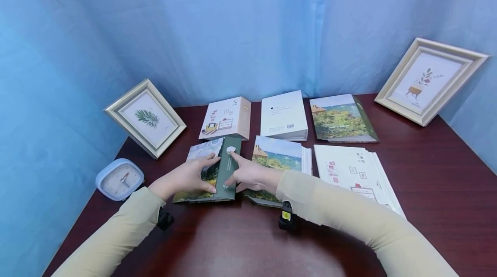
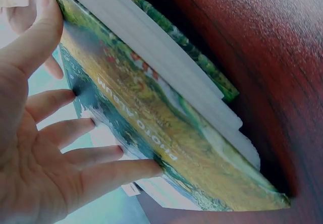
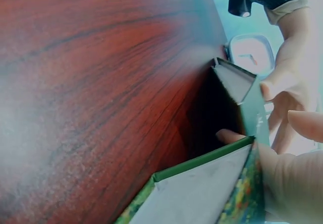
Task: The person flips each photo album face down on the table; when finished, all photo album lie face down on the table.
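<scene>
A photo album point(image 1: 224, 167) with a painted landscape cover and dark green spine lies at the front left of the table. My left hand point(image 1: 190, 177) rests on its cover, fingers spread and thumb near the spine; in the left wrist view its fingertips touch the cover, which reads PHOTO ALBUM. Reaching over from the right, my right hand point(image 1: 252, 175) touches the green spine with its fingers. In the right wrist view one finger dips into the dark gap beside a second landscape album point(image 3: 192, 188). That neighbour lies partly under my right hand in the head view.
Behind stand a pink-white album point(image 1: 223, 117), a white album point(image 1: 283, 113) and another landscape album point(image 1: 338, 117). A white album point(image 1: 345, 169) lies front right. Picture frames point(image 1: 147, 119) point(image 1: 431, 80) flank the dark red table point(image 1: 240, 242). A blue clock point(image 1: 120, 180) sits left.
</scene>
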